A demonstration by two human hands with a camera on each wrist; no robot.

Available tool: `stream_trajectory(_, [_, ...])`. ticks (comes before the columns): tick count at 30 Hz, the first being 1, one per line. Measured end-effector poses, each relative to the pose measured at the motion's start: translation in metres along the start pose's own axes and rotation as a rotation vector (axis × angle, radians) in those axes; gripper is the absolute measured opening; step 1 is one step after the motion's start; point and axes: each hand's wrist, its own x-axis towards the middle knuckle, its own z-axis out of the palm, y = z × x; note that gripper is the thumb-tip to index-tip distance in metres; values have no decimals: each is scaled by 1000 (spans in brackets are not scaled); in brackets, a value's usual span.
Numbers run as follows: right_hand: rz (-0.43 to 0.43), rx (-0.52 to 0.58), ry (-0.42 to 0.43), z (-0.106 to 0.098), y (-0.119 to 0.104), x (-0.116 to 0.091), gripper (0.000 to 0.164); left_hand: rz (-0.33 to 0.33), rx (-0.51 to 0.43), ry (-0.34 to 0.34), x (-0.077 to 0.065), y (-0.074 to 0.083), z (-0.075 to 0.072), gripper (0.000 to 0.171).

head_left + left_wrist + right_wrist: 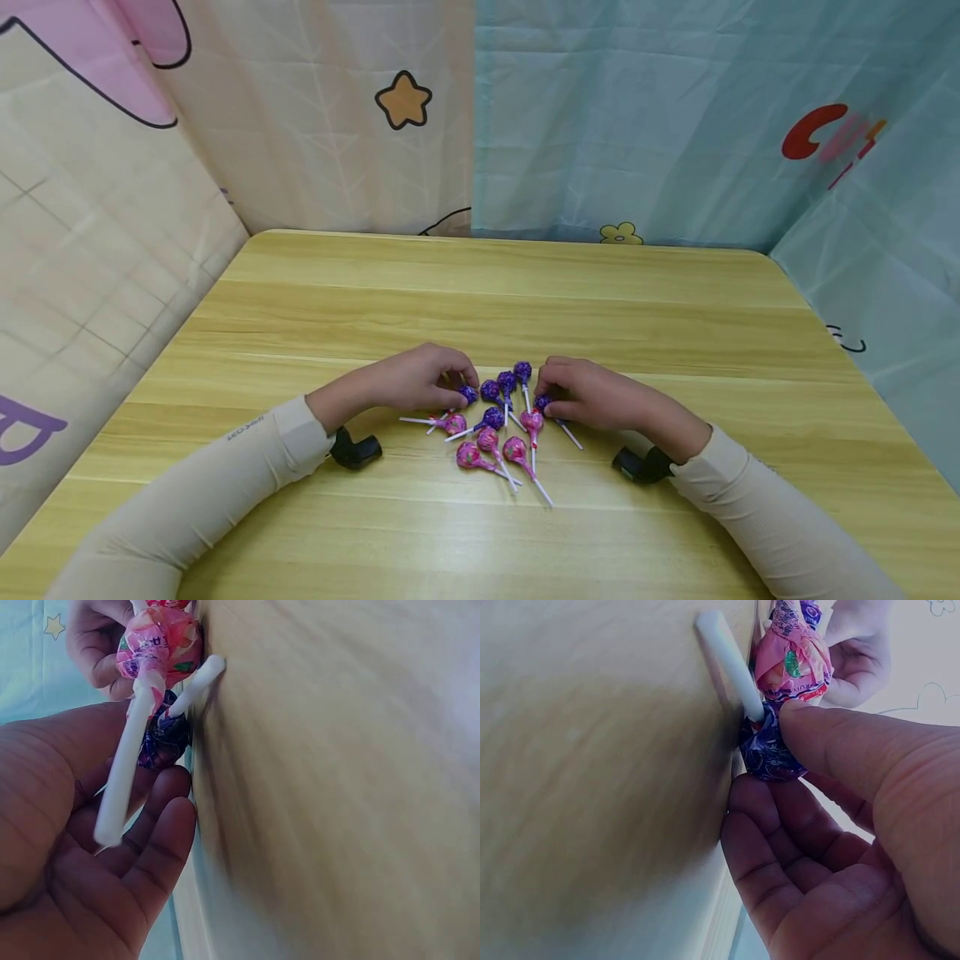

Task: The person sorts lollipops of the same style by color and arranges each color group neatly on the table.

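Observation:
On the wooden table, my left hand [429, 380] pinches the head of a purple-wrapped lollipop [469, 394] between thumb and fingers. Opposite it, my right hand [603, 394] pinches another purple lollipop [542, 403], whose white stick slants toward the front right. In the right wrist view, the thumb lies on this purple wrapper [769, 750] with fingertips under it. Between the hands, several more purple lollipops [492, 417] lie at the back of the loose pile. Pink lollipops [515, 450] lie mostly nearer the front, one [454, 424] just below the left fingers.
The light wooden table [420, 533] spreads around the pile. Printed curtains [637, 125] hang behind and beside it. Each wrist wears a black camera, one at the left wrist [356, 451] and one at the right wrist [642, 465], close over the tabletop.

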Motion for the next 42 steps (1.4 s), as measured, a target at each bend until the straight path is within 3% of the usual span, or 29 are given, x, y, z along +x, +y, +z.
stream_trajectory(7, [-13,-1,-1,-2,0,0,5,-1,39,-2,-1,1,-6,14])
stream_trajectory(19, [-12,5,1,-4,-2,1,7,-2,-6,64,9,-5,-25,14])
stream_trajectory(32, [-8,8,-2,-4,-1,1,7,-101,-21,160,25,-11,-58,18])
stream_trajectory(42, [1,20,-8,-2,0,0,7,-179,-15,227,43,-36,-79,22])
